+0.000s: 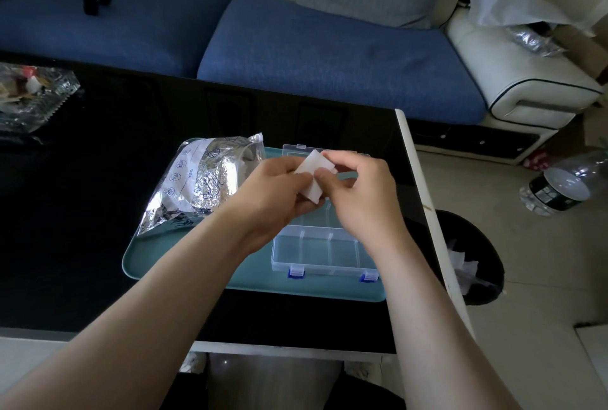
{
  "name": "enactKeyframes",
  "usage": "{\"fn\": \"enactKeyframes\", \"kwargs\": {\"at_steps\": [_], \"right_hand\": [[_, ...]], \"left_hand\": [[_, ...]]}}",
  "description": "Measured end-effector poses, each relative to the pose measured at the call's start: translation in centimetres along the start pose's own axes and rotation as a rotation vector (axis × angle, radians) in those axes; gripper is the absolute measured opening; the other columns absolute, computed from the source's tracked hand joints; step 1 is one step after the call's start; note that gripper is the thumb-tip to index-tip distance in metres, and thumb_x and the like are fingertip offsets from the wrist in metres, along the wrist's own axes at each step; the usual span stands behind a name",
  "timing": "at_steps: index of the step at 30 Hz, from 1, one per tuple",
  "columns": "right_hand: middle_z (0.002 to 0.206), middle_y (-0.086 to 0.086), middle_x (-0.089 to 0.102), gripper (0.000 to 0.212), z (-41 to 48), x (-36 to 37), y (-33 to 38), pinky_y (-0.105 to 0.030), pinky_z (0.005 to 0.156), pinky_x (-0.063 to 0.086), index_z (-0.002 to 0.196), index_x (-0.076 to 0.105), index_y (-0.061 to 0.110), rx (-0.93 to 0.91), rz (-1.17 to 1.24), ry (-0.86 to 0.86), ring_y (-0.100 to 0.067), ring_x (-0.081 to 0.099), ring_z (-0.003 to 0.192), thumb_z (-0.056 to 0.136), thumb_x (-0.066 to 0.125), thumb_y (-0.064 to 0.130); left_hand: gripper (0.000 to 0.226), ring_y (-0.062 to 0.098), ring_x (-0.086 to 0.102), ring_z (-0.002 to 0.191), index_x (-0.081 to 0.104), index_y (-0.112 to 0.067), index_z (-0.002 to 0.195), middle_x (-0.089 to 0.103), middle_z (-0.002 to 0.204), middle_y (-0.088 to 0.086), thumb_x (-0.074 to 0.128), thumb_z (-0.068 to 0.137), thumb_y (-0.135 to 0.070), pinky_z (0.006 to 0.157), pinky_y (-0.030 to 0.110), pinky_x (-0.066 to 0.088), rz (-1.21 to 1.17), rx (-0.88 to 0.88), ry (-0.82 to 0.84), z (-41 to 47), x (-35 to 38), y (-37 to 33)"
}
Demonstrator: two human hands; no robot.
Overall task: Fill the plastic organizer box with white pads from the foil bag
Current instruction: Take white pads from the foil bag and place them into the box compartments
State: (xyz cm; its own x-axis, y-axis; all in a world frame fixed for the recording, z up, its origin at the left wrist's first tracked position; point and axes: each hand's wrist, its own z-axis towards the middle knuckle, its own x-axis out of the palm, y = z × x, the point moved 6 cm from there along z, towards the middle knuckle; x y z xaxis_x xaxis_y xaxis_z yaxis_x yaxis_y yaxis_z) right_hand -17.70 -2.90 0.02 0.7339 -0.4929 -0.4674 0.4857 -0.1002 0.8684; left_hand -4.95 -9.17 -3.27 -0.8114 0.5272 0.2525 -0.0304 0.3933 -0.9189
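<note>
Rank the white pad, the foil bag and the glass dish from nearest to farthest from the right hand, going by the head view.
1. white pad: pinched in the fingers of the right hand.
2. foil bag: lying to the left of it.
3. glass dish: at the table's far left.

Teal tray (184, 264) on black table (82, 212), blue sofa (329, 57), black bin (490, 255), plastic bottle (559, 187)

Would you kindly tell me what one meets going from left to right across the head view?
glass dish → foil bag → left hand → pad → right hand → bin → bottle
</note>
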Motion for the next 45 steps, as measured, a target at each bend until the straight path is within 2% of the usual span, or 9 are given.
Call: {"fn": "enactKeyframes", "kwargs": {"at_steps": [6, 11, 17, 24, 28, 34, 37, 42, 45], "right_hand": [[0.093, 0.008, 0.078, 0.017, 0.2, 0.1, -0.6, -0.019, 0.072, 0.059, 0.107, 0.078, 0.022, 0.078, 0.092, -0.031, -0.005, 0.074, 0.084, 0.094, 0.075, 0.011], [0.109, 0.008, 0.068, 0.025, 0.4, 0.0, -2.7, -0.021, 0.066, 0.053, 0.114, 0.073, 0.029, 0.192, 0.045, -0.069, -0.01, 0.066, 0.099, 0.102, 0.061, 0.011], [0.097, 0.01, 0.064, 0.034, -0.7, 2.6, -4.9, -0.009, 0.055, 0.043, 0.125, 0.07, 0.029, 0.292, -0.031, 0.036, -0.004, 0.064, 0.085, 0.098, 0.066, 0.009], [0.093, 0.007, 0.068, 0.031, -0.5, 4.6, -6.2, -0.013, 0.063, 0.044, 0.124, 0.068, 0.019, 0.34, -0.087, -0.019, -0.003, 0.065, 0.084, 0.094, 0.071, 0.009], [0.104, -0.006, 0.071, 0.028, -0.1, 5.5, -6.2, -0.025, 0.076, 0.048, 0.118, 0.068, 0.016, 0.319, -0.213, -0.012, -0.021, 0.066, 0.099, 0.092, 0.068, 0.008], [0.101, -0.007, 0.071, 0.028, 0.3, 7.4, -6.2, -0.011, 0.055, 0.035, 0.108, 0.064, 0.018, 0.281, -0.386, 0.105, -0.018, 0.063, 0.086, 0.089, 0.063, -0.002], [0.094, -0.005, 0.074, 0.018, 0.4, 7.7, -6.1, -0.011, 0.058, 0.041, 0.099, 0.072, 0.015, 0.257, -0.473, 0.105, -0.018, 0.066, 0.081, 0.089, 0.07, 0.0], [0.079, -0.002, 0.075, 0.012, 0.3, 8.2, -6.3, -0.037, 0.071, 0.063, 0.081, 0.077, 0.018, 0.268, -0.622, 0.13, -0.026, 0.072, 0.077, 0.086, 0.071, 0.01], [0.081, -0.003, 0.075, 0.013, 0.4, 8.1, -5.2, -0.035, 0.071, 0.062, 0.087, 0.079, 0.018, 0.232, -0.597, 0.102, -0.025, 0.073, 0.079, 0.089, 0.068, 0.011]], "left_hand": [[0.018, 0.03, 0.073, 0.107, 0.058, -0.006, 0.119, 0.069, 0.116, 0.018, 0.06, 0.102, -0.002, 0.094, 0.048, 0.063, 0.197, 0.021, -0.146, 0.1, -1.1, -0.2], [0.014, 0.028, 0.075, 0.058, 0.065, -0.011, 0.098, 0.071, 0.08, 0.009, 0.061, 0.093, 0.003, 0.056, 0.046, 0.065, 0.7, 0.158, -0.336, -1.0, -3.3, -0.9], [0.02, 0.033, 0.072, 0.062, 0.063, -0.007, 0.097, 0.07, 0.081, 0.014, 0.08, 0.087, -0.012, 0.059, 0.045, 0.064, 1.264, 0.044, -0.2, -1.2, -3.0, 0.6], [0.021, 0.032, 0.077, 0.058, 0.054, 0.003, 0.092, 0.073, 0.061, 0.018, 0.074, 0.094, -0.002, 0.061, 0.049, 0.066, 1.103, -0.227, 0.006, -1.1, -3.5, 3.2], [0.024, 0.031, 0.078, 0.062, 0.05, 0.001, 0.105, 0.073, 0.061, 0.017, 0.072, 0.096, -0.004, 0.065, 0.049, 0.067, 1.07, -0.215, 0.049, -1.3, -3.5, 3.3], [0.025, 0.03, 0.077, 0.059, 0.048, -0.001, 0.106, 0.074, 0.061, 0.015, 0.071, 0.097, -0.006, 0.064, 0.047, 0.066, 1.09, -0.191, 0.08, -1.3, -3.6, 3.5], [0.025, 0.025, 0.077, 0.059, 0.053, -0.002, 0.1, 0.075, 0.063, 0.013, 0.075, 0.093, -0.011, 0.066, 0.043, 0.067, 1.126, -0.193, 0.063, -1.3, -3.9, 2.9], [0.019, 0.025, 0.072, 0.054, 0.074, -0.007, 0.079, 0.074, 0.063, 0.007, 0.067, 0.087, -0.022, 0.049, 0.031, 0.059, 1.072, 0.14, -0.293, -1.8, -4.0, -2.7], [0.011, 0.029, 0.064, 0.078, 0.073, -0.021, 0.093, 0.069, 0.089, 0.001, 0.067, 0.083, -0.02, 0.061, 0.041, 0.056, 1.158, 0.458, -0.611, -2.9, -5.0, -5.9]]}}
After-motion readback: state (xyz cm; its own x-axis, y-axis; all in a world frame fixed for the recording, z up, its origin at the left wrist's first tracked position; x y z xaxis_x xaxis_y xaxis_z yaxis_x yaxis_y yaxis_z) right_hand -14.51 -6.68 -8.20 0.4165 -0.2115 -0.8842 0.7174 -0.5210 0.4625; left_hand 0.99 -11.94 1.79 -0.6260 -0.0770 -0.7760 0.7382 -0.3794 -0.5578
